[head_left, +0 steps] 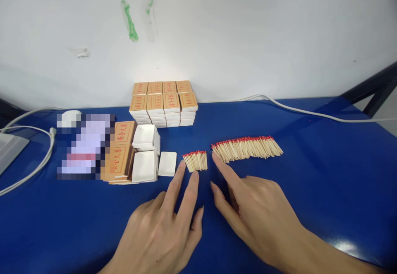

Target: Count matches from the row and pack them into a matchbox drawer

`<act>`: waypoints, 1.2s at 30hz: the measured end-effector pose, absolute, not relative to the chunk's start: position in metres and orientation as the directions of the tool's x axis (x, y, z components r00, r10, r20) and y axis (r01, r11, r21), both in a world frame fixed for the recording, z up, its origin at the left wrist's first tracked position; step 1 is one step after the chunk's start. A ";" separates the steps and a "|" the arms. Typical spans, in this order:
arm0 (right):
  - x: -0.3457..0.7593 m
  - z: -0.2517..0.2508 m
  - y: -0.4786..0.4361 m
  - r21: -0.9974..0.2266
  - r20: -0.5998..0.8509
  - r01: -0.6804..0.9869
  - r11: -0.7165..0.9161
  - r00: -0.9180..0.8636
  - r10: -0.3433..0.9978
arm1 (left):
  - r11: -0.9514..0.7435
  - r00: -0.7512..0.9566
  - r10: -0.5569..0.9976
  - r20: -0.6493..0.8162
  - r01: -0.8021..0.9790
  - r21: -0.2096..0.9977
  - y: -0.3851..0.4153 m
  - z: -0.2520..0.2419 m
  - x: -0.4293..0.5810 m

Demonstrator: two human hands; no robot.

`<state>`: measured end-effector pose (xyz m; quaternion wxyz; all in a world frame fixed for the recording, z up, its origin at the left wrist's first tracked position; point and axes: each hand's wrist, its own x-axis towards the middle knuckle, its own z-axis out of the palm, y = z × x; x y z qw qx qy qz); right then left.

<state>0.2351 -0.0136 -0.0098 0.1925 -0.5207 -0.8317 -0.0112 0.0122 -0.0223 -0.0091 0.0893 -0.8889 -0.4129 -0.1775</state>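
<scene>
A small group of red-tipped matches [196, 161] lies in a row on the blue table. Two extended fingertips of my left hand [164, 224] are at its near-left edge, with the hand holding nothing. To the right lies a longer row of matches [248, 148]. My right hand [260, 212] has its index finger stretched to that row's left end and its thumb apart, with nothing held. Just left of the small group sits a single white matchbox tray [167, 164]. Beside it stand two stacks of white trays [144, 166] and the orange matchbox sleeves [124, 133].
At the back, against the white wall [248, 38], stands a block of stacked matchboxes [163, 103]. A blurred-out phone-like object [87, 145] lies at the left. White cables [51, 141] run along the left side, and another cable [297, 107] crosses the back right.
</scene>
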 end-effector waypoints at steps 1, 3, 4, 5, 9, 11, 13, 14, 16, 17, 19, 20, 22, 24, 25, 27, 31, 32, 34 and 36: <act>0.235 -0.010 -0.013 -0.182 0.333 0.870 0.458 -0.384 0.861 | -0.645 0.596 0.701 0.392 0.764 -0.008 -0.022 -0.009 0.012; 0.235 -0.010 -0.013 -0.184 0.335 0.870 0.458 -0.382 0.861 | -0.644 0.593 0.703 0.392 0.765 -0.002 -0.022 -0.009 0.011; 0.235 -0.010 -0.013 -0.184 0.335 0.870 0.458 -0.382 0.861 | -0.643 0.593 0.705 0.390 0.766 -0.002 -0.022 -0.009 0.011; 0.236 -0.010 -0.013 -0.185 0.334 0.869 0.459 -0.383 0.861 | -0.643 0.593 0.705 0.389 0.766 -0.003 -0.022 -0.008 0.011; 0.236 -0.010 -0.015 -0.186 0.324 0.868 0.460 -0.388 0.863 | -0.642 0.595 0.706 0.385 0.767 -0.008 -0.022 -0.008 0.012; 0.236 -0.011 -0.015 -0.184 0.325 0.872 0.454 -0.382 0.865 | -0.642 0.596 0.706 0.384 0.767 -0.011 -0.022 -0.008 0.013; 0.236 -0.011 -0.015 -0.178 0.330 0.877 0.445 -0.373 0.867 | -0.644 0.598 0.703 0.385 0.765 -0.013 -0.022 -0.009 0.012; 0.236 -0.012 -0.014 -0.175 0.329 0.881 0.440 -0.369 0.869 | -0.644 0.598 0.702 0.387 0.765 -0.014 -0.022 -0.009 0.012; 0.236 -0.012 -0.014 -0.170 0.328 0.883 0.437 -0.367 0.870 | -0.644 0.598 0.700 0.390 0.765 -0.018 -0.022 -0.010 0.012; 0.236 -0.012 -0.014 -0.170 0.327 0.883 0.437 -0.367 0.871 | -0.644 0.599 0.699 0.389 0.765 -0.020 -0.022 -0.010 0.012; 0.235 -0.011 -0.014 -0.174 0.325 0.882 0.439 -0.369 0.871 | -0.645 0.601 0.701 0.385 0.764 -0.018 -0.023 -0.010 0.012; 0.235 -0.011 -0.014 -0.177 0.323 0.881 0.439 -0.370 0.871 | -0.645 0.600 0.701 0.386 0.764 -0.016 -0.023 -0.010 0.012; 0.235 -0.011 -0.014 -0.185 0.311 0.879 0.439 -0.371 0.875 | -0.644 0.599 0.702 0.386 0.765 -0.015 -0.023 -0.010 0.012; 0.235 -0.011 -0.014 -0.190 0.308 0.878 0.438 -0.371 0.876 | -0.643 0.598 0.702 0.387 0.765 -0.016 -0.023 -0.010 0.012; 0.235 -0.011 -0.014 -0.190 0.311 0.878 0.439 -0.370 0.875 | -0.643 0.598 0.702 0.388 0.766 -0.017 -0.023 -0.010 0.012; 0.235 -0.011 -0.014 -0.189 0.318 0.876 0.443 -0.372 0.872 | -0.642 0.598 0.702 0.388 0.766 -0.019 -0.023 -0.010 0.012; 0.236 -0.011 -0.014 -0.191 0.317 0.874 0.448 -0.377 0.870 | -0.644 0.599 0.700 0.387 0.765 -0.019 -0.022 -0.009 0.012; 0.236 -0.011 -0.014 -0.191 0.316 0.875 0.445 -0.374 0.872 | -0.645 0.600 0.700 0.388 0.764 -0.017 -0.022 -0.009 0.012; 0.236 -0.011 -0.014 -0.188 0.313 0.878 0.439 -0.370 0.875 | -0.647 0.601 0.700 0.386 0.763 -0.013 -0.022 -0.009 0.011; 0.236 -0.010 -0.015 -0.187 0.314 0.881 0.435 -0.366 0.876 | -0.646 0.600 0.702 0.383 0.763 -0.013 -0.022 -0.009 0.011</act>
